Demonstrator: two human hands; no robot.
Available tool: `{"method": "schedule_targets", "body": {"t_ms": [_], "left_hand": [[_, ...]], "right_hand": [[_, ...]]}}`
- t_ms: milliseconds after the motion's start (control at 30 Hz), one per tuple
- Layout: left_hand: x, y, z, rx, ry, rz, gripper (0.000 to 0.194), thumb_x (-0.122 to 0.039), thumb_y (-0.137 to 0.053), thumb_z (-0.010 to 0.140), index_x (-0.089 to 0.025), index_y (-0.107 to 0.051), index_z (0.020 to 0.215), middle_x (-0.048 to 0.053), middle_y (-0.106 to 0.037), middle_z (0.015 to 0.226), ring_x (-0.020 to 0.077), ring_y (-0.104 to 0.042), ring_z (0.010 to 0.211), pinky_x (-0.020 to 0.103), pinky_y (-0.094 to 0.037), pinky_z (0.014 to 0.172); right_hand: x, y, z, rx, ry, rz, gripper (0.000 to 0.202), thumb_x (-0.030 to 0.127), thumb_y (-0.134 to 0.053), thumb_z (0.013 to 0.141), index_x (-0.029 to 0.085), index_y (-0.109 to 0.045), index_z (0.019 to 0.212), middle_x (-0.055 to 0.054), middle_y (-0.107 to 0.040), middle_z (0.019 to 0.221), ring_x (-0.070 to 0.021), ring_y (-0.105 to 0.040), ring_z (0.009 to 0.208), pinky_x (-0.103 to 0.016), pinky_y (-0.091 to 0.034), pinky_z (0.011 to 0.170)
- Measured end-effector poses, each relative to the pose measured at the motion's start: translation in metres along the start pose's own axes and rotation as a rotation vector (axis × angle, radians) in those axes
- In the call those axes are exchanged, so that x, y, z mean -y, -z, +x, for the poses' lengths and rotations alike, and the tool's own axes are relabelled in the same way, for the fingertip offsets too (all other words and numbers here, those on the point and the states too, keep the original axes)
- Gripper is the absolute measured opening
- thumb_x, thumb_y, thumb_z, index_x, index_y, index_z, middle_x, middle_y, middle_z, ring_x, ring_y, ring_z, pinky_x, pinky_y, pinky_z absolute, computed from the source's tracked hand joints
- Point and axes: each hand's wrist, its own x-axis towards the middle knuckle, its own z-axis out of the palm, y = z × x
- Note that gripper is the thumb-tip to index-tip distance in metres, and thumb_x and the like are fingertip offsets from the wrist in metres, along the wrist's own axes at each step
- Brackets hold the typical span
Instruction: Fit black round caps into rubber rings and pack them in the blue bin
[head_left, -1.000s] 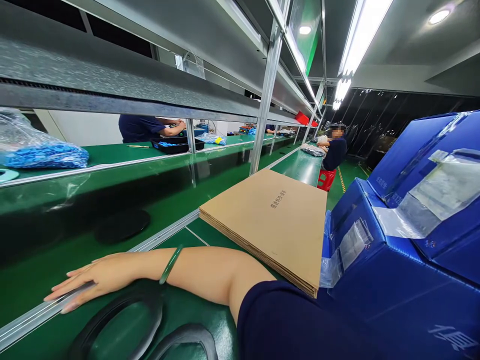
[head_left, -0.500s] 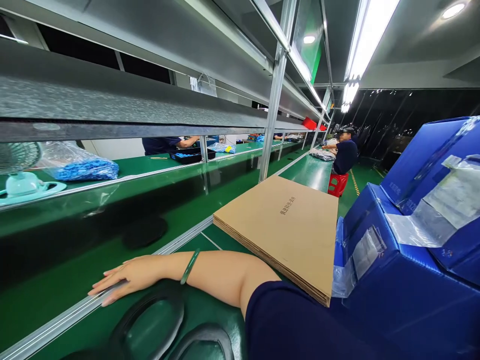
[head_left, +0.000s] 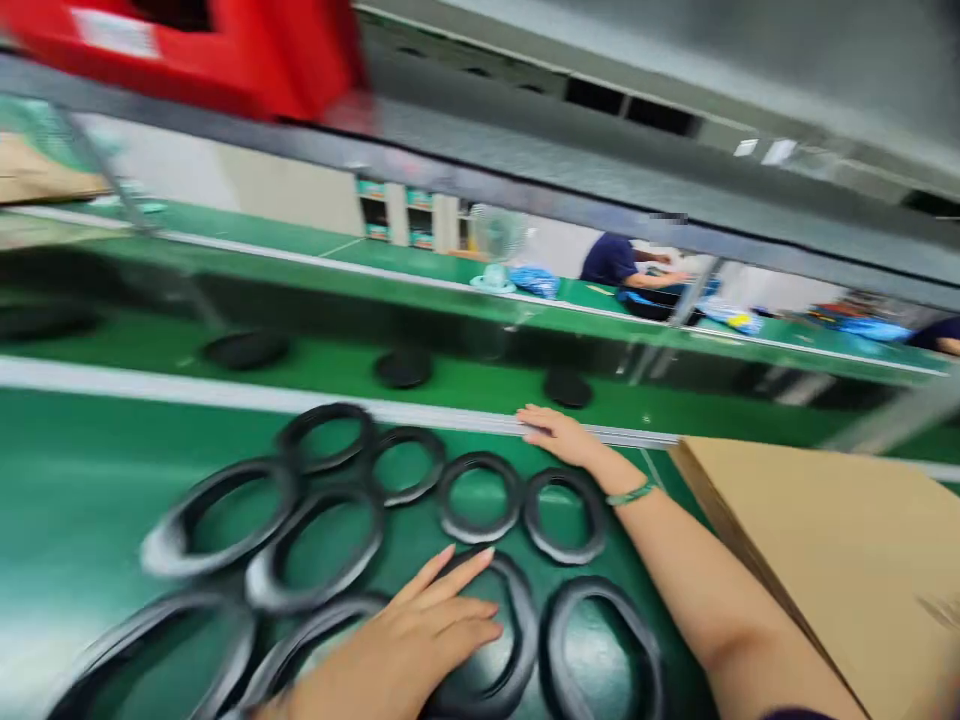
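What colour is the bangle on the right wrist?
Green: the bangle shows as a thin band on the right wrist in the head view, though the picture is blurred.

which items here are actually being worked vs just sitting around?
In hand:
- black rings laid in rows on the green bench
- left hand flat on the nearest ring
- right hand resting on the metal rail

Lying about:
- cardboard stack
- red bin overhead
- dark discs on the belt
- small fan
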Motion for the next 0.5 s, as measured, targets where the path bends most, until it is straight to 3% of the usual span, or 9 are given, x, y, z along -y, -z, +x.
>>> {"method": "schedule_targets", "body": {"t_ms": [100, 300, 400, 500], "left_hand": [[-0.009, 0.006, -0.002, -0.003, 0.021, -0.094, 0.057, -0.043, -0.072, 0.086, -0.024, -0.054, 0.136, 0.005, -0.055, 0.139, 0.0279, -0.021, 0.147, 0.051, -0.002, 0.124], [0.0, -0.009, -0.009, -0.061, -0.083, -0.096, 0.06, -0.043, -0.071, 0.087, -0.021, -0.05, 0.139, 0.007, -0.054, 0.139, 0.0248, -0.013, 0.149, 0.047, 0.008, 0.122], [0.0, -0.002, -0.012, -0.078, -0.13, -0.077, 0.072, -0.041, -0.073, 0.085, -0.023, -0.04, 0.147, 0.008, -0.044, 0.149, 0.0265, -0.014, 0.149, 0.051, 0.011, 0.12], [-0.004, 0.011, -0.015, -0.167, -0.08, -0.041, 0.08, -0.039, -0.074, 0.084, -0.025, -0.032, 0.151, 0.008, -0.034, 0.155, 0.0296, -0.012, 0.149, 0.056, 0.015, 0.117]], "right_hand": [[-0.01, -0.007, 0.0, 0.013, 0.01, -0.013, 0.039, 0.037, -0.051, 0.103, 0.021, -0.059, 0.138, -0.006, -0.049, 0.14, -0.0233, -0.034, 0.138, -0.041, -0.028, 0.119], [-0.015, -0.012, -0.005, 0.064, -0.026, -0.007, 0.051, 0.054, -0.043, 0.1, 0.025, -0.058, 0.139, -0.004, -0.047, 0.142, -0.0257, -0.03, 0.139, -0.045, -0.025, 0.12], [-0.017, -0.013, -0.002, 0.056, -0.044, -0.013, 0.053, 0.057, -0.043, 0.098, 0.026, -0.059, 0.139, -0.004, -0.048, 0.141, -0.0258, -0.031, 0.139, -0.045, -0.025, 0.12], [-0.018, -0.011, -0.002, 0.044, -0.034, -0.008, 0.053, 0.06, -0.043, 0.096, 0.031, -0.06, 0.137, -0.003, -0.049, 0.139, -0.0258, -0.033, 0.138, -0.044, -0.025, 0.119]]}}
